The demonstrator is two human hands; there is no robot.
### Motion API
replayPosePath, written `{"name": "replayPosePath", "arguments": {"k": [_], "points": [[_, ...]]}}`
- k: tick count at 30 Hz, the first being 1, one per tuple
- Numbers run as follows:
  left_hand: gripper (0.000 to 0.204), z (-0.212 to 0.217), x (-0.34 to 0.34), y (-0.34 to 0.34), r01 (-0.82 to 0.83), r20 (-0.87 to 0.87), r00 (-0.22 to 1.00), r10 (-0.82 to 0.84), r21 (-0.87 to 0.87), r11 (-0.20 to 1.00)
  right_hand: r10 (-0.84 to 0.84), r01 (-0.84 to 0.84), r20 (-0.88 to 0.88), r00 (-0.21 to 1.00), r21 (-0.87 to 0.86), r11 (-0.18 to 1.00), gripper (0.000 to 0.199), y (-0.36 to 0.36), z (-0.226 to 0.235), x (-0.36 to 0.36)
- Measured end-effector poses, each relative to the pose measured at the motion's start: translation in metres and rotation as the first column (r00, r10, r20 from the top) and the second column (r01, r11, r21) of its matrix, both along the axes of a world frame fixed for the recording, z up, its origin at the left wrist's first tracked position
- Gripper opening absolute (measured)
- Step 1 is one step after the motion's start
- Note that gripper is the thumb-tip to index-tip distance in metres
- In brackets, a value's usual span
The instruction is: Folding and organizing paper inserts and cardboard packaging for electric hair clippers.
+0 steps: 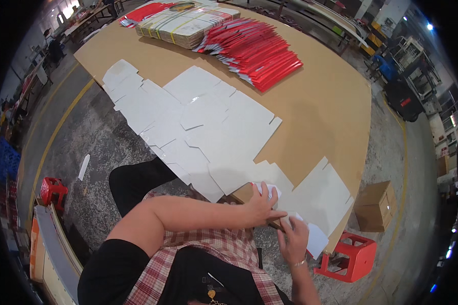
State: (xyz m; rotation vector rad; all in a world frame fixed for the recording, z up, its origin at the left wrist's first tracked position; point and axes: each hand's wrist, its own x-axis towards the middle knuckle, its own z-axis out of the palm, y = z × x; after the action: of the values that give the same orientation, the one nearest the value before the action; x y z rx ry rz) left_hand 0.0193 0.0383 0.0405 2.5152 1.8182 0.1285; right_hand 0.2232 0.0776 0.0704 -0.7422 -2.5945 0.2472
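Note:
A white die-cut cardboard blank (322, 195) lies at the near right edge of the table, with a bluish-white flap (317, 240) hanging over the edge. My left hand (262, 206) rests on the blank's near side, fingers spread, beside a small white piece with a red edge (257, 187). Close to its right, my right hand (294, 241) curls its fingers at the table edge, apparently gripping the blank's near edge; its palm side is hidden. More white blanks (234, 129) overlap one another to the left and beyond my hands.
Red folded cardboard pieces (254, 51) fan out at the table's far side, beside a strapped stack of flat cardboard (180, 28). Brown board (336, 112) covers the table. A red stool (348, 258) and a brown carton (375, 206) stand on the right; another red stool (53, 190) is left.

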Motion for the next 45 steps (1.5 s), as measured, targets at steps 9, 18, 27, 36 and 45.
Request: {"name": "replayPosePath", "arguments": {"k": [9,18,27,36,45], "points": [[0.088,-0.064,0.07,-0.014,-0.108,0.138,0.989,0.061,0.368,0.924,-0.919,0.136,-0.217,0.329,-0.952,0.274,0.024,-0.048,-0.078,0.019],[0.092,0.0,0.015,0.003,0.332,0.248,0.939,-0.238,-0.474,0.816,-0.206,0.216,0.268,0.941,-0.008,0.976,0.064,0.003,-0.007,-0.017],[0.082,-0.038,-0.08,-0.04,-0.246,0.092,0.968,0.233,0.185,0.951,0.013,-0.042,0.396,0.918,0.064,0.997,0.07,0.025,-0.032,-0.044],[0.028,0.022,-0.058,0.036,0.288,0.154,0.956,-0.249,-0.356,0.889,0.003,0.001,-0.063,0.998,0.07,0.998,0.048,0.056,-0.062,0.066],[0.05,0.001,-0.07,0.102,0.144,0.086,0.99,-0.116,-0.511,0.848,-0.023,0.081,0.371,0.928,-0.14,0.987,0.057,0.03,-0.03,0.041]]}}
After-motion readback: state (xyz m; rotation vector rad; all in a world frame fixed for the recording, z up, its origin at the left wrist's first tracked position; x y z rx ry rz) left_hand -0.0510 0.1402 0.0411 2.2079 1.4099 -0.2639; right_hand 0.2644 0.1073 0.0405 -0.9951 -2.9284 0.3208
